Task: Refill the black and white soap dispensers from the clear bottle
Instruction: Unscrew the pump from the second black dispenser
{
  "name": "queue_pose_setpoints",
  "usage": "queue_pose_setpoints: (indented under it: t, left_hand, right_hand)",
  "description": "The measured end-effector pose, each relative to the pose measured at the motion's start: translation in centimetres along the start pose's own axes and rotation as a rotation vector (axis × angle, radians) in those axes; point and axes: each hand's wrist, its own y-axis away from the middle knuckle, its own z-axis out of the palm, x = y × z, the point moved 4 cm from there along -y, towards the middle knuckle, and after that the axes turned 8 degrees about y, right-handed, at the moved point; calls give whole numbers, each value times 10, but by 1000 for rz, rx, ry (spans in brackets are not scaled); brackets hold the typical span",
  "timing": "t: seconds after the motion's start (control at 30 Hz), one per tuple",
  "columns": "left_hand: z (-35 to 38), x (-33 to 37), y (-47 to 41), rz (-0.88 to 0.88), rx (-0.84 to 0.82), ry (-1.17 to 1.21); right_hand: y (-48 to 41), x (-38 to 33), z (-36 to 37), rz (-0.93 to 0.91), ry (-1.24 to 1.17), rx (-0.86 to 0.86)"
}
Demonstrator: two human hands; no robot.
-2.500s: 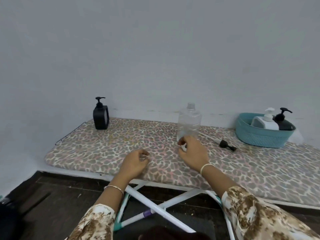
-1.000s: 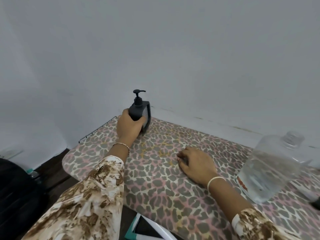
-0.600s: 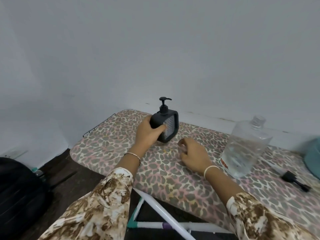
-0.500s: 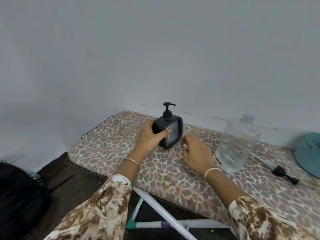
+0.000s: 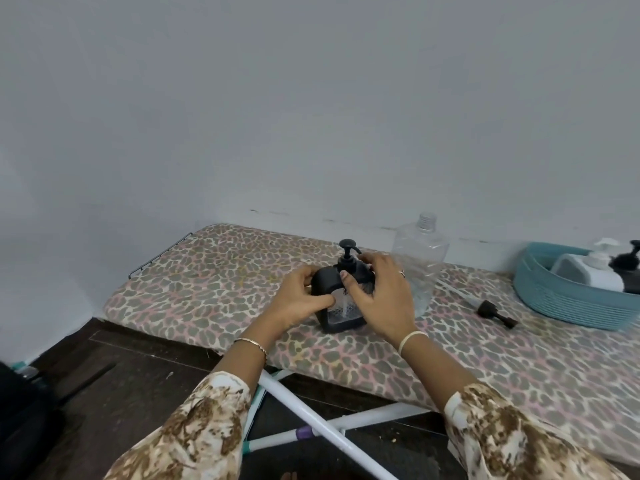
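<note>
We're seeing the black dispenser (image 5: 332,289) standing upright on the ironing board (image 5: 214,282), near its front edge, between both hands. The left hand (image 5: 298,303) is gripping the body's left side, fingers curling behind it and the thumb lying across the front face. The right hand (image 5: 381,299) is arching over the top, thumb and fingers closing round the pump collar (image 5: 347,264). Both wrists are wearing a thin bangle.

The right hand is covering the dispenser's right side, so we're not getting that edge. The clear bottle (image 5: 420,251) is standing upright just behind the right hand, which is hiding its lower left part. We're seeing the threaded neck, but we can't tell the liquid level. The frame edge is cutting off the blue basket (image 5: 568,308) on the right, and with it most of the second black dispenser (image 5: 628,268) inside.

Counting:
- Black dispensers: two, one held and one in the basket.
- White dispenser (image 5: 588,271): one, in the basket beside the black one.
- Clear bottle: one.
- Loose black pump head (image 5: 488,309): one, lying on the board between the bottle and the basket.
- Basket: one.

Below the board, white crossed legs (image 5: 311,424) are showing over a dark floor (image 5: 138,386).
</note>
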Motion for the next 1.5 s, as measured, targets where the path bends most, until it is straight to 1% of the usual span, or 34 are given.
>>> queue_pose_setpoints:
  t: [0.17,0.27,0.4,0.53,0.7,0.87,1.17,1.37,1.5]
  left_hand:
    - [4,5,-1,2,-61,-14]
    - [7,9,-1,37,-84,-37]
    - [11,15,-2,114,-53,-15]
    - [12,10,-5,148,-29,46]
    - [13,9,-6,124,-52,81]
    - [12,8,-6,99,-85,130]
    - [11,6,-10,63,-126,133]
    - [8,8,-10,25,-191,167]
    - [5,7,-13,16,-207,147]
  right_hand:
    - [-5,-2,-3,109,-35,3]
    - [-8,-8,-8,158,-35,24]
    - [-10,-13,-13,197,-31,55]
    - [-15,-14,-12,168,-35,42]
    - [-17,-14,-10,106,16,20]
    - [-18,-14,-6,107,10,-2]
    - [-20,-14,-9,63,-17,-30]
    - [-21,-14,-9,53,-39,-46]
    - [-21,-15,-6,29,-4,-57]
